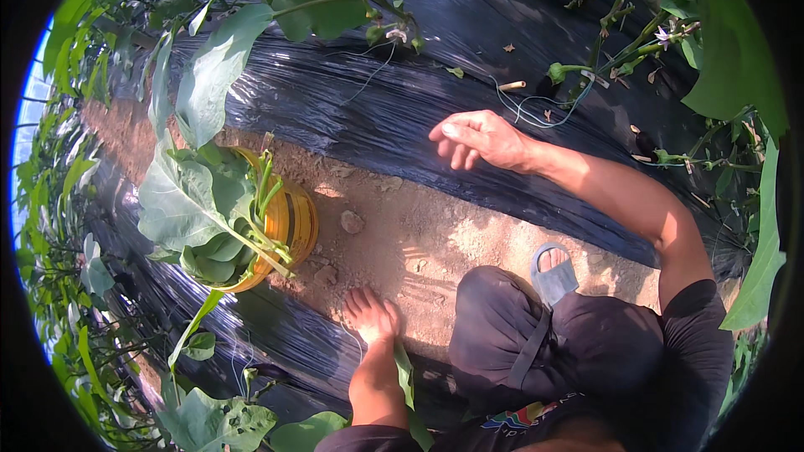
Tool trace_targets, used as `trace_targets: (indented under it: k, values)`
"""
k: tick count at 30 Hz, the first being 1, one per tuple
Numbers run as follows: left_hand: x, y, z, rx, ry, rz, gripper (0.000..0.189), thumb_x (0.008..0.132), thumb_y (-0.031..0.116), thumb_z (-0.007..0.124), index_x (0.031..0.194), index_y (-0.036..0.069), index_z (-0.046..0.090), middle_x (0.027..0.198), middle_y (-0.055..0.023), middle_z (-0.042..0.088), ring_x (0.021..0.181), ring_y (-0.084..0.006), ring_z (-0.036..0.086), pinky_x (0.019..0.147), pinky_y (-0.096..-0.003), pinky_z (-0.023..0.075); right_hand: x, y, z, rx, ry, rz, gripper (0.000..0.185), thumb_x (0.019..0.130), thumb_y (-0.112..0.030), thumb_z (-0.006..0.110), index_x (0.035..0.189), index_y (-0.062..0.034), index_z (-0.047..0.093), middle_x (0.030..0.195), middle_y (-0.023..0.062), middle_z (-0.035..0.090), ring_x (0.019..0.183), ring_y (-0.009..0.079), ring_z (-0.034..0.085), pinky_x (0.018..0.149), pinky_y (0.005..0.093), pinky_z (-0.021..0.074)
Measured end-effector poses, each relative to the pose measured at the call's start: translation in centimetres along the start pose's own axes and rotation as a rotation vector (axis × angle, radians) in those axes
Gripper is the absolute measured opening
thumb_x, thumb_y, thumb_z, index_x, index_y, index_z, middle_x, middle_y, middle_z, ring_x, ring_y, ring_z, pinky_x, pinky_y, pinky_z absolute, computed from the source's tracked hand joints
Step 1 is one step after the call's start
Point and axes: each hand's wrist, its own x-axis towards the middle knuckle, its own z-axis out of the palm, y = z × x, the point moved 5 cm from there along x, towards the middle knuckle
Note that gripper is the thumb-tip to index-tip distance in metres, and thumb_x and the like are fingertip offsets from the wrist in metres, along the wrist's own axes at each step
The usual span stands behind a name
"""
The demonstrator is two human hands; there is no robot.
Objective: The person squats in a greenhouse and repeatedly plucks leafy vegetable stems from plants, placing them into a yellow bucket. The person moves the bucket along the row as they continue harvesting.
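Observation:
My left hand (372, 315) hovers near the edge of the soil path with its fingers spread, and nothing shows in it. My right hand (480, 140) is over the black plastic mulch film (352, 107), fingers loosely curled, with nothing visible between them; its palm is partly hidden. Ahead of my left hand stands a yellow bucket (292, 216) on the path. Large cut eggplant leaves (182, 207) with green stalks (267, 185) fill it and hang over its rim. Neither hand touches the bucket.
Eggplant plants (587, 69) with flowers and a dark eggplant (644, 141) grow along the right-hand row. Thin twine (540, 114) loops over the film there. Leaves with holes (217, 424) stand at lower left. Stones (352, 221) lie on the soil path (402, 251), near my sandalled foot (554, 270).

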Motion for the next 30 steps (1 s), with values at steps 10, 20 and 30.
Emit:
trace_targets:
  k: [10, 20, 30]
  values:
    - [0.2, -0.1, 0.1, -0.066, -0.021, 0.025, 0.067, 0.075, 0.036, 0.059, 0.128, -0.004, 0.054, 0.136, -0.0287, 0.049, 0.136, -0.0468, 0.038, 0.116, -0.0621, 0.0218, 21.5, -10.7, 3.3, 0.787, 0.511, -0.182, 0.053, 0.105, -0.047, 0.047, 0.129, 0.0005, 0.051, 0.112, 0.0136, 0.068, 0.089, 0.0237, 0.07, 0.075, 0.0389, 0.0572]
    - [-0.2, -0.2, 1.6, -0.04, -0.121, -0.005, 0.071, 0.08, 0.042, 0.054, 0.137, -0.001, 0.052, 0.146, -0.0292, 0.045, 0.144, -0.0463, 0.031, 0.117, -0.062, 0.0191, 20.3, -10.5, 1.8, 0.756, 0.534, -0.271, 0.029, 0.105, -0.02, 0.043, 0.124, 0.0025, 0.049, 0.095, 0.0129, 0.068, 0.082, 0.0253, 0.07, 0.076, 0.0395, 0.061]
    - [0.0, 0.1, 0.8, -0.103, -0.134, -0.02, 0.072, 0.08, 0.041, 0.054, 0.136, -0.005, 0.052, 0.145, -0.0311, 0.046, 0.144, -0.0462, 0.031, 0.119, -0.0611, 0.0168, 16.9, -5.2, -2.6, -0.37, 0.639, -0.365, 0.035, 0.101, -0.018, 0.049, 0.13, 0.0005, 0.059, 0.091, 0.0176, 0.068, 0.082, 0.0272, 0.068, 0.076, 0.0408, 0.0533]
